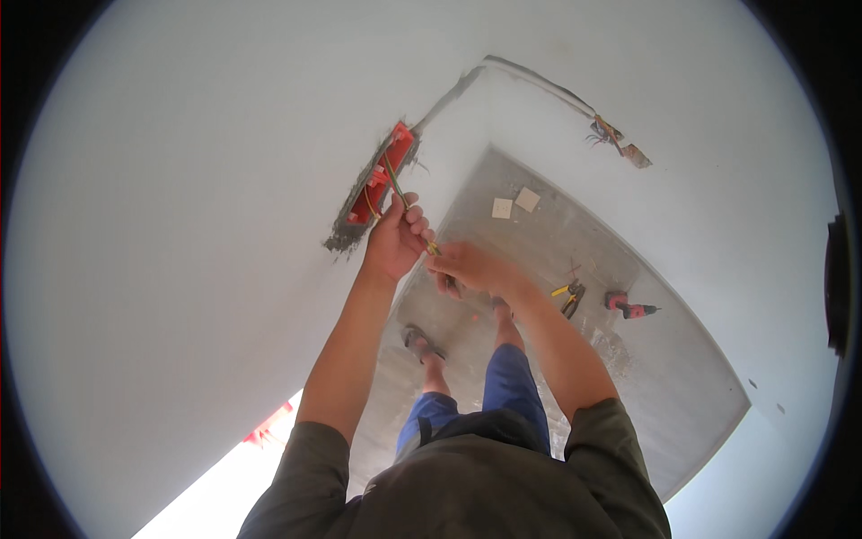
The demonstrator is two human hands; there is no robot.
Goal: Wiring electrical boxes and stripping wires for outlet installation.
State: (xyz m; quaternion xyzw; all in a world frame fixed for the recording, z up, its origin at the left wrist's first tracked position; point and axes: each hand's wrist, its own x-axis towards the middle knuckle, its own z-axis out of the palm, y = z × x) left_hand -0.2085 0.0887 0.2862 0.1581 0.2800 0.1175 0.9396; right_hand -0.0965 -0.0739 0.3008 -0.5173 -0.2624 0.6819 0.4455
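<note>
Thin green-and-yellow plastic-sheathed wires lead from the long red plastic wall box into the left hand, wrapped around them, and the right hand, pinching them farther along; judged light, springy, slightly slick, best gripped by the sheathing.

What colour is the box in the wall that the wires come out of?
The box is red, seen best in the head view.

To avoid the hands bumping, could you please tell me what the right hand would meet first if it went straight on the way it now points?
Past the electrical wires it holds, the right hand would most likely meet the left hand first, though depth between them is unclear.
</note>
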